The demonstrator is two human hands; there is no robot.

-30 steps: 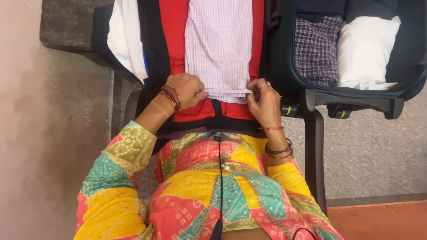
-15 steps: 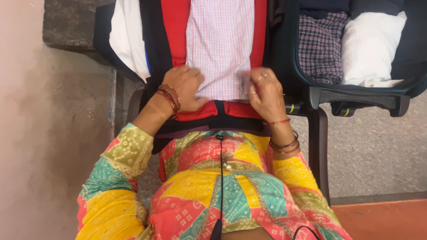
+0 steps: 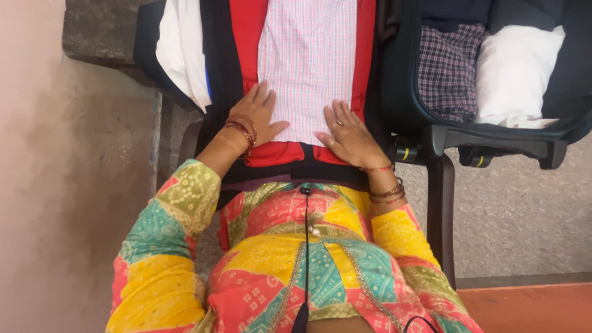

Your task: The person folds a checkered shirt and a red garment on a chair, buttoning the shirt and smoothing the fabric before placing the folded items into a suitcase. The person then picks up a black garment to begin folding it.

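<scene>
A folded pink-and-white checked shirt (image 3: 306,61) lies on a red garment (image 3: 246,37) inside the left half of an open dark suitcase (image 3: 216,68). My left hand (image 3: 257,117) rests flat, fingers spread, on the shirt's lower left corner. My right hand (image 3: 346,134) lies flat, fingers apart, on its lower right corner. Neither hand holds anything. Bangles circle both wrists.
The suitcase's right half (image 3: 401,105) holds a dark plaid cloth (image 3: 447,68) and a white folded cloth (image 3: 515,68). A white garment (image 3: 182,52) lies at the left edge. The case sits on a dark chair frame (image 3: 441,203). A plastered wall stands to the left.
Both hands let go of the shirt's bottom hem, which they had pinched, and now press flat on it with open fingers. The hem lies smooth.
</scene>
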